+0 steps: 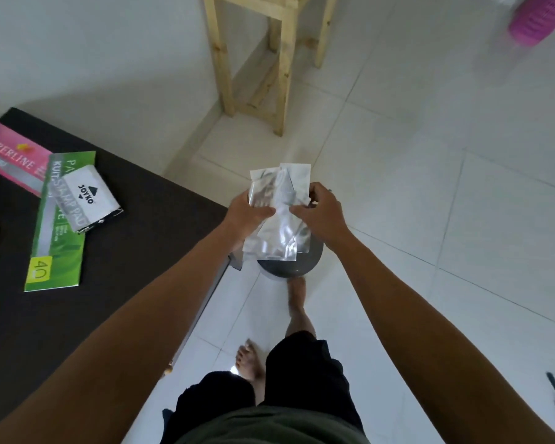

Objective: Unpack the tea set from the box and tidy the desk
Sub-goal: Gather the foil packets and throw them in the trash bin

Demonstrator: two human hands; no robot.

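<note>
A bunch of clear plastic wrappers hangs in front of me, just past the corner of the dark desk. My left hand grips the bunch from the left, thumb on top. My right hand pinches it from the right. Directly beneath the wrappers stands a dark round bin on the floor, mostly hidden by them. No tea set or box is in view.
On the desk lie a pink paper pack, a green receipt pad and a white Joyko pack. A wooden stool stands ahead on the white tiles. A pink object sits far right. My bare feet stand near the bin.
</note>
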